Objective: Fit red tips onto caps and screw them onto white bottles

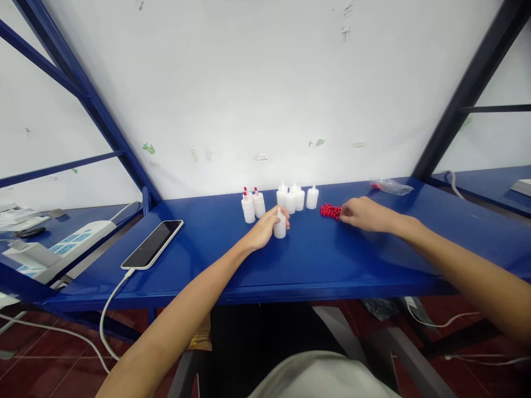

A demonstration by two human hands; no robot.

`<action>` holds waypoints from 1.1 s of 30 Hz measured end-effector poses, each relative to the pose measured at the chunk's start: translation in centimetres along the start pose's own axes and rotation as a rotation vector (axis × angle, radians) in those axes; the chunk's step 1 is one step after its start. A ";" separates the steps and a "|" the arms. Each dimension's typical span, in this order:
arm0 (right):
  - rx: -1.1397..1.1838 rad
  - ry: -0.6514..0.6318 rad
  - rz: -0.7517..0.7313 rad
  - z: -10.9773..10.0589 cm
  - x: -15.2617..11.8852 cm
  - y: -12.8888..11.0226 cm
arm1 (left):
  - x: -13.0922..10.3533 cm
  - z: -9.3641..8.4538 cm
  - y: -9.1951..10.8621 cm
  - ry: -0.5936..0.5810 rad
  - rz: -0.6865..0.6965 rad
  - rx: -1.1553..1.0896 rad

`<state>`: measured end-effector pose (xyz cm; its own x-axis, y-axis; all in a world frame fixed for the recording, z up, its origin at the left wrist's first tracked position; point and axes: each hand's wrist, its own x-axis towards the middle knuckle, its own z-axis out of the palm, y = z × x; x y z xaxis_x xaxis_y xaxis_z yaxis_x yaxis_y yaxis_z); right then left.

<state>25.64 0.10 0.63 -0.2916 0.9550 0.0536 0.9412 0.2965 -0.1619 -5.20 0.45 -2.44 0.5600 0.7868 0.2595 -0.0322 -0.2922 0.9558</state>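
My left hand [265,226] is wrapped around a small white squeeze bottle [280,225], which stands upright on the blue table with its nozzle bare. At the right end of a heap of small red caps [329,210], my right hand [360,214] has its fingertips pinched together; what is between them is hidden. Behind my left hand stand several white bottles with red caps [249,209]. Several uncapped white bottles [290,200] are grouped at the back middle, and another uncapped bottle [312,197] stands just right of them.
A charging phone [152,245] lies on the left of the blue table [215,254], its white cable running over the front edge. A clear plastic bag [392,187] with something red in it is at the back right. Blue frame posts [95,110] rise beside the white wall.
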 end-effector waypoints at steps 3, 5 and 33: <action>-0.035 -0.002 0.044 0.2 0.4 -0.6 | 0.0 -0.1 0.0 0.030 -0.005 -0.040; -0.044 0.001 0.059 0.3 0.5 -1.0 | -0.2 -0.2 0.2 0.007 0.016 -0.021; 1.047 0.192 -0.470 2.4 1.5 -15.0 | -0.6 -0.2 0.1 0.092 -0.052 -0.009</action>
<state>10.68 -2.91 0.73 -0.4592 0.7608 0.4587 0.1201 0.5648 -0.8165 -5.66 0.03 -2.48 0.4826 0.8475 0.2210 -0.0127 -0.2456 0.9693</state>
